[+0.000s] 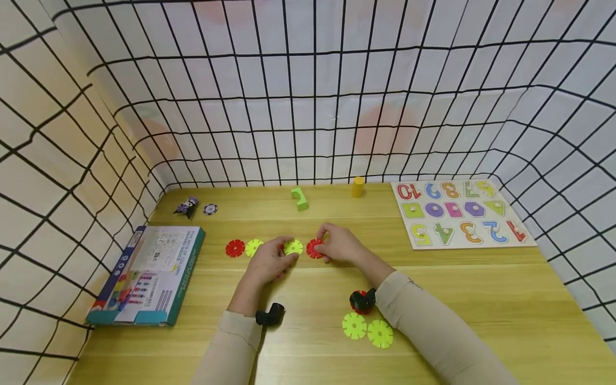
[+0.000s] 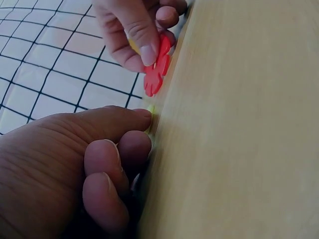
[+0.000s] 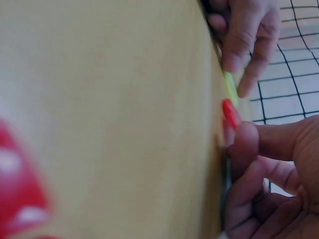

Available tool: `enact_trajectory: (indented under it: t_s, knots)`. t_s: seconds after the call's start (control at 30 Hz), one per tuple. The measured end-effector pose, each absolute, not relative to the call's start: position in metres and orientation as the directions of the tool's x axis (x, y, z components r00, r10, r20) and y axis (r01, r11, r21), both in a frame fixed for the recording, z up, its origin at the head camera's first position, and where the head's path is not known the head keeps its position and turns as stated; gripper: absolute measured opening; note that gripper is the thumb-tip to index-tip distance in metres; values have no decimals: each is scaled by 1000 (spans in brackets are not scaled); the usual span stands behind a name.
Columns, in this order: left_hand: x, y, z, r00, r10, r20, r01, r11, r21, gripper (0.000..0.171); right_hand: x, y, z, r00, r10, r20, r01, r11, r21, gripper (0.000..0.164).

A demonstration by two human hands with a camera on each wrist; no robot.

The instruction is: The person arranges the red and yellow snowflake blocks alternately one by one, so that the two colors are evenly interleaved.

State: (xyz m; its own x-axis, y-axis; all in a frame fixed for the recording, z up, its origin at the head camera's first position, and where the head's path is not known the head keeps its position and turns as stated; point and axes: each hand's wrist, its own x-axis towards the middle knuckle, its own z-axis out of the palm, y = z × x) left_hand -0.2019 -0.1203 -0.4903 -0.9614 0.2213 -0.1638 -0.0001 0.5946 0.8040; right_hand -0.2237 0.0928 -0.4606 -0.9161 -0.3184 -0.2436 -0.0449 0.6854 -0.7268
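Observation:
My left hand [image 1: 270,260] has thumb and fingertips at opposite edges of a yellow-green notched disc [image 1: 293,247], pinching it flat on the table. Just to its right, a red notched disc [image 1: 315,249] is pinched between the thumb and fingers of my right hand [image 1: 340,244]. The left wrist view shows this red disc [image 2: 157,72] tilted up on its edge. Left of my left hand lie another red disc [image 1: 235,248] and a yellow-green disc [image 1: 253,247], in line with the held ones.
Near my right forearm lie two yellow-green discs [image 1: 354,326] and a red disc partly covered by the wrist camera [image 1: 363,300]. A boxed set [image 1: 149,272] is at left, a number puzzle board [image 1: 462,214] at right. Behind stand a green block [image 1: 299,199] and yellow cylinder [image 1: 357,187].

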Motion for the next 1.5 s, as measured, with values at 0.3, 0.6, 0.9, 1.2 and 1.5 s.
enact_trajectory:
  t_s: [0.3,0.6,0.9,1.2,1.5]
  knots:
    - [-203,-121,-487,-961,217,-171,-6,603,798,48,-234,87,-455,-902,-316,-293,-76,785,-614,25]
    - [-203,-124,-486,-963,208,-174,-15,598,801,48,-239,87,-461,-904,-281,-323,-29,794,-608,31]
    - [-204,-123,-489,-959,232,-162,-6,556,831,53,-228,108,-460,-891,-353,-285,-34,679,-734,29]
    - [-200,-112,-485,-942,300,-151,41,551,834,56,-181,151,-447,-860,-468,-204,-188,662,-725,38]
    - [-200,-83,-486,-907,379,-181,0,432,902,52,-117,177,-453,-785,-567,-249,-182,597,-782,39]
